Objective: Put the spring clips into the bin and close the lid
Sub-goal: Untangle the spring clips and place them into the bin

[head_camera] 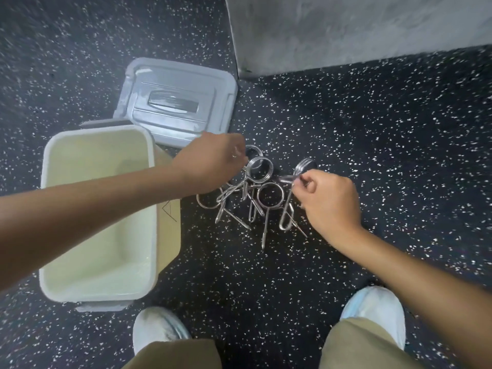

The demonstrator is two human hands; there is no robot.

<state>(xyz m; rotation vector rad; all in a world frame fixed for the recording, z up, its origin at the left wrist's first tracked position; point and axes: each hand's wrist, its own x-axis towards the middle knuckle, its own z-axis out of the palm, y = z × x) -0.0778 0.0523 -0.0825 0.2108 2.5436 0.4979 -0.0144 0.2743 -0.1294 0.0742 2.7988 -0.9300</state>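
1. Two hands are low over the speckled floor (346,129), and both of them reach into a heap of spring clips (255,198) that lies just to the right of the bin (98,214).
2. Your left hand (210,163) is at the far-left side of the heap, with the back of the hand toward the camera. Its fingers curl down at a coiled clip (259,168); the fingertips are hidden, so you cannot tell if they really grip it.
3. Your right hand (330,201) is at the right side of the heap. Its thumb and forefinger are pinched together on the top of another clip (288,206), whose long wire legs hang down under the hand. The other fingers are folded in.
4. No clip is visible inside the bin. It stands open, with a cream inside.
5. Beyond the bin lies the grey lid (178,102), flat on the floor, and its near edge is behind the bin's rim.
6. At the bottom of the view you see your two white shoes (157,331).
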